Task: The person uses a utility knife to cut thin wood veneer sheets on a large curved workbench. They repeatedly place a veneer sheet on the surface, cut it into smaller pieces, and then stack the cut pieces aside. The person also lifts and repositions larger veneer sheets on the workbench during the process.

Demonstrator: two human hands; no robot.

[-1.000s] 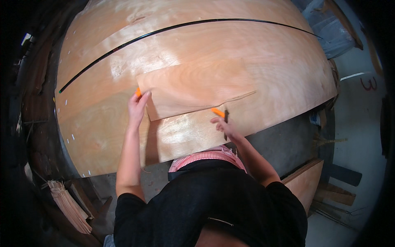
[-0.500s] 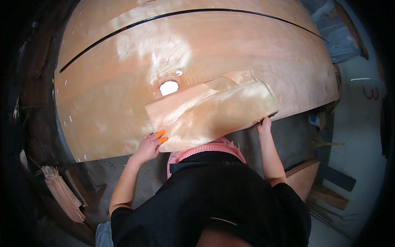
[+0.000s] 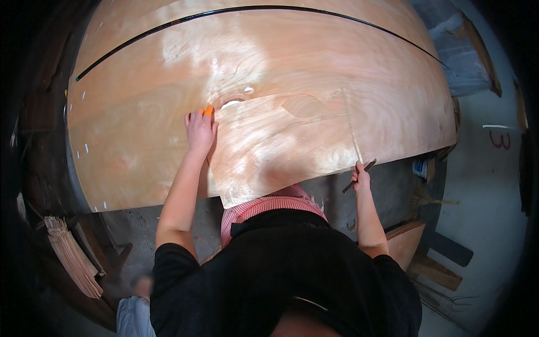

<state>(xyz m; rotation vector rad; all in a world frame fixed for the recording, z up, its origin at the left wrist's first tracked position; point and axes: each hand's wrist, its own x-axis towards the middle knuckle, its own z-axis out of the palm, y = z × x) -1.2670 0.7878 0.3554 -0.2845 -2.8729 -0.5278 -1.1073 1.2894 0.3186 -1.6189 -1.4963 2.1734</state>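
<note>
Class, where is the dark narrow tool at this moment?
In the head view, the dark tool is in the right hand, at the near right edge of the smaller veneer piece.

Grey concrete floor (image 3: 483,191) spreads out on the right, pale and bare. Down at lower right, offcut boards (image 3: 432,264) lie on it, one dark plank among them. Over on the lower left, a stack of thin strips (image 3: 70,255) leans in the shadow. Upper right, a grey-blue sheet (image 3: 463,53) sits crumpled. Light glares off the top; edges go dark.
</note>
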